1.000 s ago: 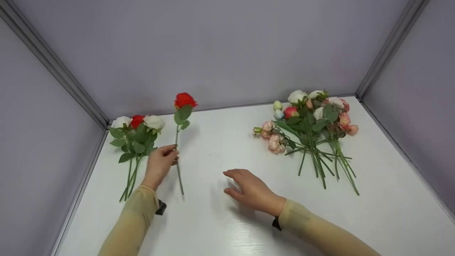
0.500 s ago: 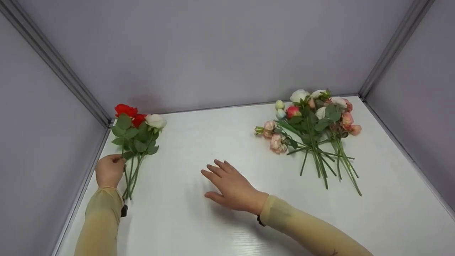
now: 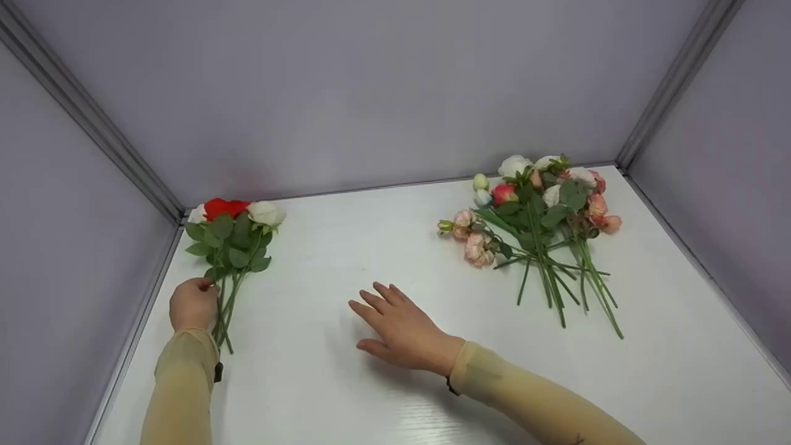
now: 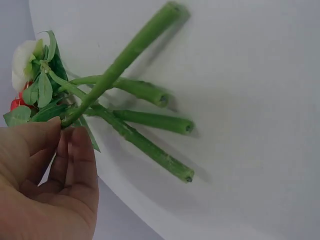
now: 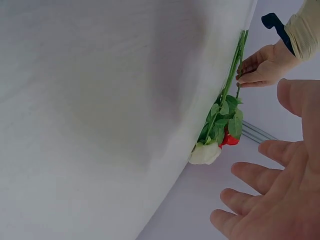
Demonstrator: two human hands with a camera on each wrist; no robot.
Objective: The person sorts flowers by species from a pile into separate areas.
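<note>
The left grip (image 3: 193, 306) pinches one rose stem (image 4: 127, 55) crossing the other stems (image 4: 152, 155), likely the laying-down step, next requiring release; the right grip (image 3: 405, 334), fingers spread, holds nothing.

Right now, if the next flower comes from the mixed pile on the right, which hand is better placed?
The right hand, most likely: it is open, holds nothing and is nearer the mixed pile. The left hand pinches a green stem at the rose bunch, farther away.
</note>
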